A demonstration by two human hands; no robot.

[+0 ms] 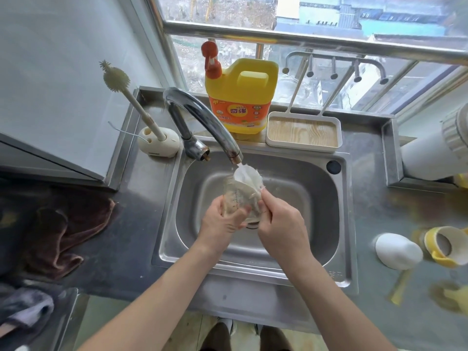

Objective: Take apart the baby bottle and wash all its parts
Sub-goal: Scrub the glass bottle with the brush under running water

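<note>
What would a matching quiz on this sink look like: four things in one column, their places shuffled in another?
1 bottle
2 soap jug
3 brush
4 cloth

A in a holder, left of the tap
B crumpled on the counter, far left
C in the left hand, under the tap
D standing behind the sink

Pairs: 1-C, 2-D, 3-A, 4-B
</note>
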